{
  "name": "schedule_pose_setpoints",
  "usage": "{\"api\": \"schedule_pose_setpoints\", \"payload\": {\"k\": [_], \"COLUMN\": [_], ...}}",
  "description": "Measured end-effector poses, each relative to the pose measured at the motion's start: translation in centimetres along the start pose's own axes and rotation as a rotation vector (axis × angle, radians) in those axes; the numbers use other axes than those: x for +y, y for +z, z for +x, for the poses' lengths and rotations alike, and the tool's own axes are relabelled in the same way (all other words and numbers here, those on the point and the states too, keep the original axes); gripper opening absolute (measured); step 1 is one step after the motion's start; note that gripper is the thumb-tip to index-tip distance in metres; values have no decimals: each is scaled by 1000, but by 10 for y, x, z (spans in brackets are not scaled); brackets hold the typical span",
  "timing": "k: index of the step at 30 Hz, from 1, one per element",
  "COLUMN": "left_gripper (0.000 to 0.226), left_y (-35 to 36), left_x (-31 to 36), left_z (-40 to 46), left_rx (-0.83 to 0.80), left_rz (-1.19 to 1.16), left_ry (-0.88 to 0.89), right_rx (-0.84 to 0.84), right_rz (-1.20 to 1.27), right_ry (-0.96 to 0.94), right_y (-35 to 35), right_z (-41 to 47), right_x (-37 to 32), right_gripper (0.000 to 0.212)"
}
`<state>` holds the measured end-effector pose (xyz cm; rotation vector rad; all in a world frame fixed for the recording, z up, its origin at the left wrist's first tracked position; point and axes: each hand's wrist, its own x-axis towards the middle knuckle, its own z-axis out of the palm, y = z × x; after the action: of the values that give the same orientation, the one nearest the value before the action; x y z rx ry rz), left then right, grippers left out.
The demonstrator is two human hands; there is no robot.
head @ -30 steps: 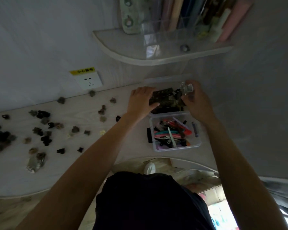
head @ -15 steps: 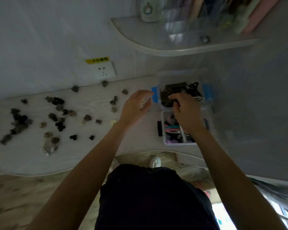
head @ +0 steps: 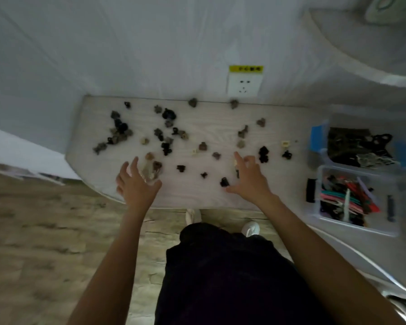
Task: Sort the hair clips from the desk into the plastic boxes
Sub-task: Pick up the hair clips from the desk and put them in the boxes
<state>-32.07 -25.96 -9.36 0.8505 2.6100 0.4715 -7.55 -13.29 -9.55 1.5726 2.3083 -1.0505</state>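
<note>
Several small dark and beige hair clips point(head: 167, 134) lie scattered over the pale wooden desk point(head: 211, 127). My left hand point(head: 136, 184) hovers open, fingers spread, just short of a pale clear clip point(head: 151, 170) near the front edge. Over the desk's middle my right hand point(head: 249, 179) is spread open too, beside a small black clip point(head: 224, 182). At the right stand two clear plastic boxes. The far box point(head: 319, 137), with blue latches, holds dark clips. Colourful flat clips fill the near box point(head: 324, 207).
A white wall socket point(head: 243, 86) with a yellow label sits above the desk's back edge. A rounded shelf point(head: 361, 43) juts out at the upper right. Wooden floor and my shoes point(head: 251, 227) show below the desk's curved front edge.
Both hands have left the boxes and swung left over the scattered clips. The view has panned left, so the boxes now sit at the right edge.
</note>
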Motion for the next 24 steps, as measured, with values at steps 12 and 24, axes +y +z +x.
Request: {"api": "schedule_pose_setpoints", "payload": {"k": [12,24], "left_gripper": [75,65], "left_y": [3,5], "left_x": [3,19], "left_z": [47,39], "left_rx": [-262,-353], "left_rz": [-11,-67], "left_ry": [299,502], "right_rx": [115,142], "right_rz": [76,1], "right_ry": [-173,-169], "right_y": [54,69], "right_z": [16,39], "right_x": [-81,-110], "right_gripper": [59,46]}}
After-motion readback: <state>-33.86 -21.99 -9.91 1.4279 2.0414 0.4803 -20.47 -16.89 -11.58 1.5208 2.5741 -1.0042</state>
